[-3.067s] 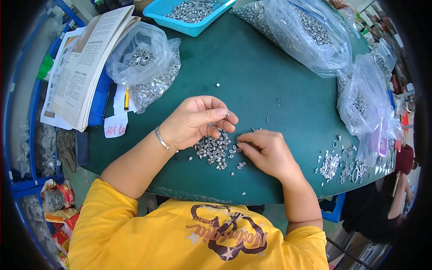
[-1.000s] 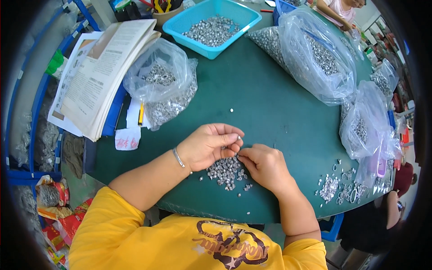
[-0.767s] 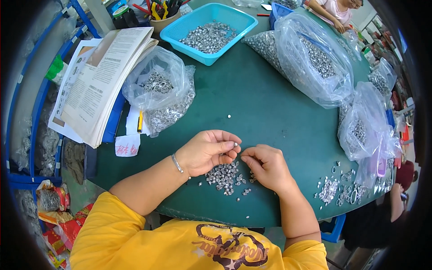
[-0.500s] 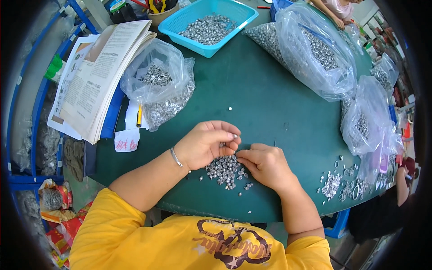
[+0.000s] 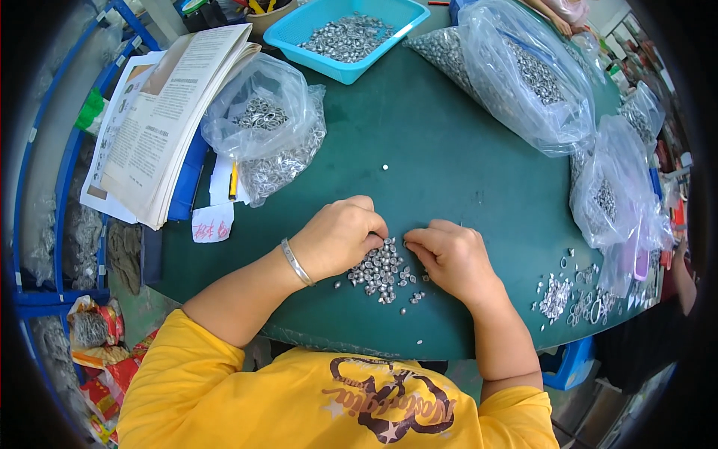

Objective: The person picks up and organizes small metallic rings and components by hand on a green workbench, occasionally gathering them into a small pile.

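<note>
A small heap of silver metal pieces (image 5: 383,273), rounded and cup-like, lies on the green tabletop between my hands. At its upper left edge, my left hand (image 5: 345,233), with a silver bangle on the wrist, is turned palm down. Its thumb and fingers come together over the pieces; what they hold, if anything, is hidden. My right hand (image 5: 455,258) is just right of the heap, thumb and forefinger pinched on a small silver metal piece (image 5: 406,244) that barely shows at the fingertips. Several stray pieces lie at the heap's near side.
A blue basket (image 5: 348,72) of metal pieces stands at the back. Open plastic bags of parts (image 5: 273,161) are on the left, more (image 5: 553,127) on the right. Papers (image 5: 161,135) lean at the left; loose flat pieces (image 5: 555,298) lie near the right edge.
My left hand has turned from palm up, with a small piece at its fingertips, to palm down at the heap. My right hand has shifted slightly right, away from it.
</note>
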Tool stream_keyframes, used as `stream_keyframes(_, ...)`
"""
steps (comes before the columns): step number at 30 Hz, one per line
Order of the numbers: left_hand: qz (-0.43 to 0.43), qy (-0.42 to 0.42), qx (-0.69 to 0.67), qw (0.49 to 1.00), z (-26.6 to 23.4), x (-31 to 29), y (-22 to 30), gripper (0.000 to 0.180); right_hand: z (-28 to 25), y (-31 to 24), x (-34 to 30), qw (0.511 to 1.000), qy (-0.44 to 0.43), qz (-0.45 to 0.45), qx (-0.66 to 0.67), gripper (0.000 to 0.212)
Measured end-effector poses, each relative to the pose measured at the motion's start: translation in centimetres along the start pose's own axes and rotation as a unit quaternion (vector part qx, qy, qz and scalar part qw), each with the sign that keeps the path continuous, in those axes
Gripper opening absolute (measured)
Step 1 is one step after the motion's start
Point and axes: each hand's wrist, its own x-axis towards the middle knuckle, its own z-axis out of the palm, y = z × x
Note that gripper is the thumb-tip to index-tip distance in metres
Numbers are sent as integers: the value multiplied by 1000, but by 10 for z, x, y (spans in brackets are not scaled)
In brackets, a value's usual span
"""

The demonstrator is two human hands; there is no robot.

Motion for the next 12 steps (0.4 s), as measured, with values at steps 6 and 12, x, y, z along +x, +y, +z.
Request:
stream_keyframes(6,-85,-8,-167,982,2,4,1,7,2,1,-1,1000,-5,0,8,5)
stream_keyframes(12,-237,-63,-661,709,-5,9,-4,7,2,-2,-1,999,-12,-2,45,9)
